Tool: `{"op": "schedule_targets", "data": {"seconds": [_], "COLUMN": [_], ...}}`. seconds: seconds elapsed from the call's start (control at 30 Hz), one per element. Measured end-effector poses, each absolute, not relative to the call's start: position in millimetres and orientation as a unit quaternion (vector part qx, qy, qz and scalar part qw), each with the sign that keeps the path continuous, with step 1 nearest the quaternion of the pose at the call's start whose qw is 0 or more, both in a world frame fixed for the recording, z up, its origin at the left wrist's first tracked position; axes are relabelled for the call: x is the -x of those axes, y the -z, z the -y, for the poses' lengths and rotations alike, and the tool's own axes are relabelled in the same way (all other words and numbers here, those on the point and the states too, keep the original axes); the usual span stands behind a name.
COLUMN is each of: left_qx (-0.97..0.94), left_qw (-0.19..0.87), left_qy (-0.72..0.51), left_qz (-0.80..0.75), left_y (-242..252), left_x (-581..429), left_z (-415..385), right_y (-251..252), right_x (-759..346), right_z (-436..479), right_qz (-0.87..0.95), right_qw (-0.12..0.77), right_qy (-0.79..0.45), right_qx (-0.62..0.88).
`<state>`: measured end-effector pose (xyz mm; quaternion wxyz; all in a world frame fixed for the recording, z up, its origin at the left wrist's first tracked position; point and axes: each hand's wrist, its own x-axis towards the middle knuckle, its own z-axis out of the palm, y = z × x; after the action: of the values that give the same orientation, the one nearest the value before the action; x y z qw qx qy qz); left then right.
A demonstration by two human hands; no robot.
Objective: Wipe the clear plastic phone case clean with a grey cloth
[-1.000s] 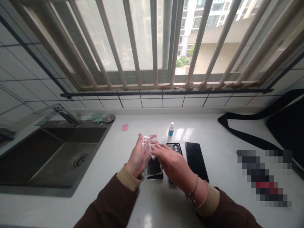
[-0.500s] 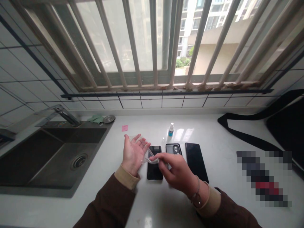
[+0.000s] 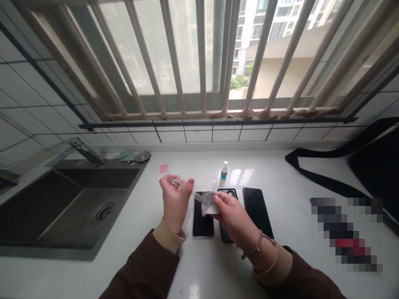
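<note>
My left hand [image 3: 174, 207] is closed around a clear phone case [image 3: 200, 198], whose far end sticks out to the right past the thumb. My right hand [image 3: 232, 212] pinches a pale grey cloth [image 3: 210, 209] against that end. Below the hands lies a black phone [image 3: 202, 227], screen up. Partly covered by the right hand is a black phone case [image 3: 227, 236]. A second, larger black phone [image 3: 258, 212] lies to the right of it. Behind them stands a small white and blue bottle [image 3: 224, 172], with a clear cap [image 3: 213, 183] close by.
A sink [image 3: 75, 251] with a faucet [image 3: 89, 153] takes up the left side. A green cloth [image 3: 126, 156], a metal drain cover [image 3: 142, 156] and a pink sticky note [image 3: 163, 168] lie toward the back. A black strap [image 3: 324, 176] and a blurred-out patch are at the right.
My left hand has turned over from palm-up and closed on the clear case. The right hand has shifted slightly right, and the cloth now shows spread at the case's end.
</note>
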<state>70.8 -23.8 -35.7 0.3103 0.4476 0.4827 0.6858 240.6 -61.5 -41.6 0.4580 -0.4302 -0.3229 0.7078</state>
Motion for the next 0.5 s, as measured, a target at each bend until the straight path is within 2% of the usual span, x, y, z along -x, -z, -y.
{"op": "schedule_targets", "data": {"seconds": [0.17, 0.3, 0.5], "left_qx": [-0.484, -0.503, -0.535], "left_qw": [0.228, 0.103, 0.074], "left_qy": [-0.678, -0.586, -0.459], "left_qz": [-0.505, -0.627, -0.705], "left_y": [34.1, 32.7, 43.4], "left_x": [-62.1, -47.3, -32.9], "left_z": [21.9, 11.3, 1.2], "right_y": [39.4, 38.3, 43.2], "right_x": [-241.0, -244.4, -254.1], "right_z": [62.6, 61.6, 56.0], "right_qz": [0.296, 0.313, 0.433], "right_qw": [0.445, 0.459, 0.489], "right_qy": [-0.734, -0.717, -0.602], "right_qx": [0.419, 0.421, 0.459]}}
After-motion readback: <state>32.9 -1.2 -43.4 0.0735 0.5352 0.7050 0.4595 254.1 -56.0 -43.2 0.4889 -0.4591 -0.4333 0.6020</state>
